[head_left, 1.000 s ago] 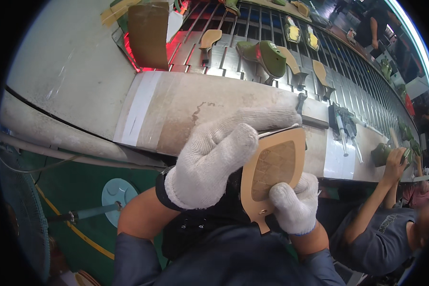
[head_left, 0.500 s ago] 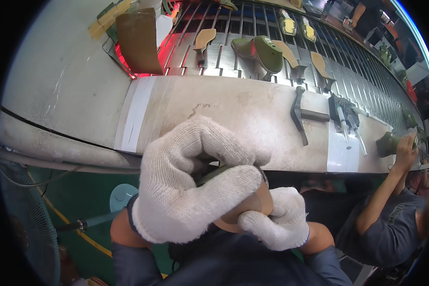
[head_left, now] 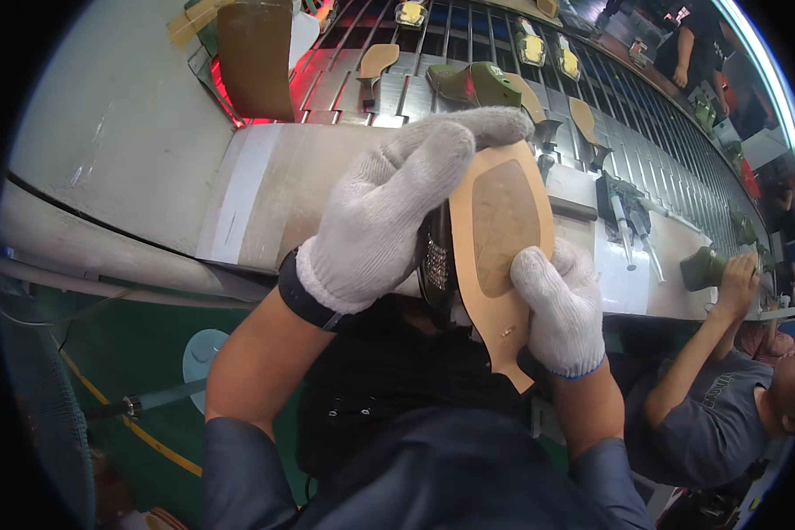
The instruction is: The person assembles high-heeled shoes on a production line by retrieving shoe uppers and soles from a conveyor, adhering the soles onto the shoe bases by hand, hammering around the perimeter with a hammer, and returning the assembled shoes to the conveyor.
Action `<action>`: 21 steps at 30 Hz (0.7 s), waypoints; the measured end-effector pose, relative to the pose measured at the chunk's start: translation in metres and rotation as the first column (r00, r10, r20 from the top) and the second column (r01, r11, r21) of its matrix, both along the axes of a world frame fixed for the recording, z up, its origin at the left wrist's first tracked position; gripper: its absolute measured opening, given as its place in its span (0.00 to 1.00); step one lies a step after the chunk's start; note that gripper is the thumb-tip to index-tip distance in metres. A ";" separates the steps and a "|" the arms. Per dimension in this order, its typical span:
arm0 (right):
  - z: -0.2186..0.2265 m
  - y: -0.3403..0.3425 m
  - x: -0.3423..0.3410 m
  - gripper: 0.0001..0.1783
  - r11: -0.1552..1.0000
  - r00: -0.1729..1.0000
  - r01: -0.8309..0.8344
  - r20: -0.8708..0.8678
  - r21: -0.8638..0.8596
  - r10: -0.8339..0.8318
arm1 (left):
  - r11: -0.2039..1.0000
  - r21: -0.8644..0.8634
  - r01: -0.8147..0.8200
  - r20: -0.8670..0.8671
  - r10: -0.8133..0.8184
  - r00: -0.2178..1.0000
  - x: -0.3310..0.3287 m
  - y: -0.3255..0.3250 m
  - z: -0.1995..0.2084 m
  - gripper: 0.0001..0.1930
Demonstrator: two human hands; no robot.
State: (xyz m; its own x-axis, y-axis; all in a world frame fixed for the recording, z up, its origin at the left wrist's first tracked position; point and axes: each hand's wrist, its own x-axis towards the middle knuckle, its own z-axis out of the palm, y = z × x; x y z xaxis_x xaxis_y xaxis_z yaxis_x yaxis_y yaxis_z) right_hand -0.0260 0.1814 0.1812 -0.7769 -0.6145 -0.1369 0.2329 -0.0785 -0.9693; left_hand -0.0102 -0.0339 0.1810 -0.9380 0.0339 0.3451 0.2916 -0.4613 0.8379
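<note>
A tan shoe sole with a greyish oval patch is tilted up in front of me, its narrow flap toward my body. Behind its left edge shows part of a dark shoe with glittering studs. My left hand, in a white knit glove, is closed around the shoe and the sole's far end. My right hand, gloved alike, grips the sole's right edge with the thumb on its face. Its other fingers are mostly hidden behind the sole. Both hands are over the bench's near edge.
Beyond the bench runs a slatted metal conveyor with a green shoe last and tan soles. A hammer handle and white-handled brushes lie right. A co-worker's hand holds another green last. A fan stands left.
Both hands have moved up and away from my body with the shoe and sole. The sole has turned to show its face. My hands now cover part of the hammer.
</note>
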 end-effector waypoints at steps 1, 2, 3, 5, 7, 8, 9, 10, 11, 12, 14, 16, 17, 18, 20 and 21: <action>-0.001 -0.001 -0.001 0.20 1.000 0.998 0.024 -0.055 -0.003 -0.024 | 1.000 -0.006 0.014 -0.015 -0.014 1.000 -0.005 -0.002 -0.005 0.35; -0.004 -0.002 -0.001 0.20 1.000 0.998 0.023 -0.056 0.006 -0.023 | 1.000 0.003 0.013 -0.015 -0.013 1.000 -0.009 -0.001 -0.008 0.35; -0.007 -0.004 -0.001 0.20 0.999 0.994 0.053 -0.092 -0.006 -0.053 | 1.000 0.014 0.014 -0.041 -0.014 0.999 -0.012 0.000 -0.011 0.35; -0.007 -0.006 -0.002 0.20 0.997 0.988 0.081 -0.128 -0.019 -0.083 | 1.000 0.025 0.016 -0.067 -0.014 0.998 -0.014 -0.002 -0.014 0.35; -0.007 -0.008 -0.004 0.21 0.997 0.978 0.074 -0.194 -0.029 -0.078 | 1.000 -0.008 0.006 -0.096 -0.006 0.995 -0.014 -0.004 -0.018 0.35; -0.007 -0.009 -0.004 0.21 0.997 0.978 0.072 -0.193 -0.027 -0.076 | 1.000 -0.006 0.004 -0.095 -0.005 0.995 -0.014 -0.004 -0.021 0.35; -0.006 -0.011 -0.005 0.21 0.997 0.973 0.077 -0.215 -0.024 -0.080 | 0.997 0.053 0.049 -0.103 -0.043 0.994 -0.014 -0.005 -0.024 0.31; -0.006 -0.012 -0.006 0.21 0.996 0.968 0.083 -0.237 -0.020 -0.085 | 0.989 0.112 0.095 -0.114 -0.082 0.990 -0.015 -0.005 -0.027 0.28; -0.006 -0.012 -0.008 0.21 0.996 0.968 0.083 -0.238 -0.018 -0.085 | 0.989 0.113 0.096 -0.115 -0.083 0.990 -0.015 -0.007 -0.030 0.28; -0.006 -0.012 -0.009 0.21 0.997 0.963 0.081 -0.257 -0.010 -0.081 | 0.998 0.010 0.063 -0.152 -0.061 0.986 -0.015 -0.010 -0.033 0.31; -0.005 -0.011 -0.009 0.21 0.997 0.958 0.080 -0.276 -0.005 -0.078 | 0.995 -0.096 0.026 -0.192 -0.044 0.980 -0.011 -0.016 -0.034 0.36; -0.001 -0.010 -0.006 0.19 0.998 0.979 0.049 -0.202 0.045 -0.039 | 0.982 -0.191 0.001 -0.234 -0.047 0.971 -0.004 -0.021 -0.033 0.37; 0.001 -0.011 -0.003 0.19 0.998 0.978 0.048 -0.204 0.040 -0.039 | 0.986 -0.168 -0.012 -0.216 -0.025 0.976 0.002 -0.021 -0.030 0.35; 0.004 -0.014 0.002 0.18 0.995 0.977 0.056 -0.213 0.088 -0.036 | 0.985 -0.174 -0.015 -0.218 -0.024 0.976 0.009 -0.021 -0.026 0.35; 0.010 -0.018 0.009 0.17 0.989 0.975 0.067 -0.221 0.128 -0.037 | 0.998 0.057 0.027 -0.026 -0.026 0.999 0.023 -0.019 -0.017 0.28; 0.014 -0.020 0.012 0.16 0.983 0.956 0.004 -0.290 0.186 0.051 | 0.994 0.061 -0.095 0.043 0.093 0.995 0.032 -0.017 -0.007 0.21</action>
